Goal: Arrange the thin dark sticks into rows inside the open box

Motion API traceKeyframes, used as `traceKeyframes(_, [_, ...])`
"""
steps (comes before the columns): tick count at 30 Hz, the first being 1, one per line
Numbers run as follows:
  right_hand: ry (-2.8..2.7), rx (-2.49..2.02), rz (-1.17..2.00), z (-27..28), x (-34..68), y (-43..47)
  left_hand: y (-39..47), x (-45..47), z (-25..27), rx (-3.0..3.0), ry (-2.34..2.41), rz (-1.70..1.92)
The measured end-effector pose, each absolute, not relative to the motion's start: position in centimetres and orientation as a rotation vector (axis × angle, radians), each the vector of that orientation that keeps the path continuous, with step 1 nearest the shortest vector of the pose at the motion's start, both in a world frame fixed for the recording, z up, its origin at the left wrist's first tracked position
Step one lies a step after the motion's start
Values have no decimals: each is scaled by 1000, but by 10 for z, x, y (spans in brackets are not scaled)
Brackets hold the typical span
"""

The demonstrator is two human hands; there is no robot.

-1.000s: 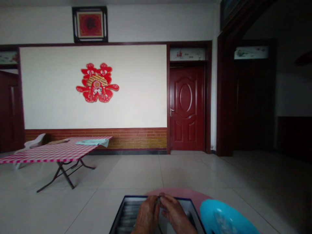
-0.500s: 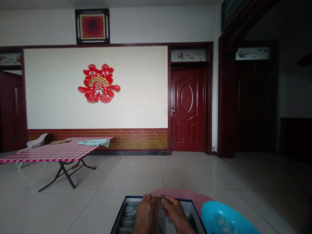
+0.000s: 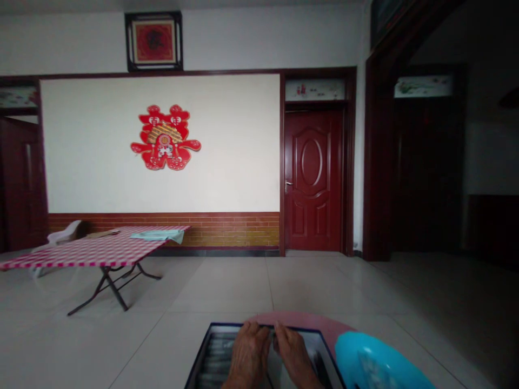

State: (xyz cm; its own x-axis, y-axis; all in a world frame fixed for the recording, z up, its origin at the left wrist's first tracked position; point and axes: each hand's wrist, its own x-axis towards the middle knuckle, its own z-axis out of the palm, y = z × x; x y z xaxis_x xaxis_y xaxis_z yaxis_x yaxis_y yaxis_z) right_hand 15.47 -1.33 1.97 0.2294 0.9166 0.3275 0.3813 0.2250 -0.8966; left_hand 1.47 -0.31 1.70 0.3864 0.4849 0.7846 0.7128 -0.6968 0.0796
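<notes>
Only one view here, the head camera, and it's aimed mostly at the room, so the hands sit right at the bottom edge. The left hand (image 3: 248, 354) and right hand (image 3: 295, 356) are side by side, nearly touching, both knuckles-up over a dark-rimmed open box (image 3: 211, 346) with rows of greyish stuff inside (too dim and blurry to say what). The fingers of both are curled down at the box's far edge; whether they're pinching anything, I can't tell. The box rests on a pink round counter (image 3: 324, 326), and a bright blue plastic chair (image 3: 377, 364) is just beside it on the right.

Further back on the pale tiled floor is a folding table (image 3: 97, 251) with a red checked cloth and a greenish cloth (image 3: 156, 235) on it, well apart from the hands. On the wall are a red paper decoration (image 3: 165, 138) and a dark red door (image 3: 311, 178).
</notes>
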Motion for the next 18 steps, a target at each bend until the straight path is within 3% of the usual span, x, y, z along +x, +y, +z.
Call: traceKeyframes(18, [-1432, -1354, 570, 24, 156, -20, -3, 14, 13, -2367, -1052, -1240])
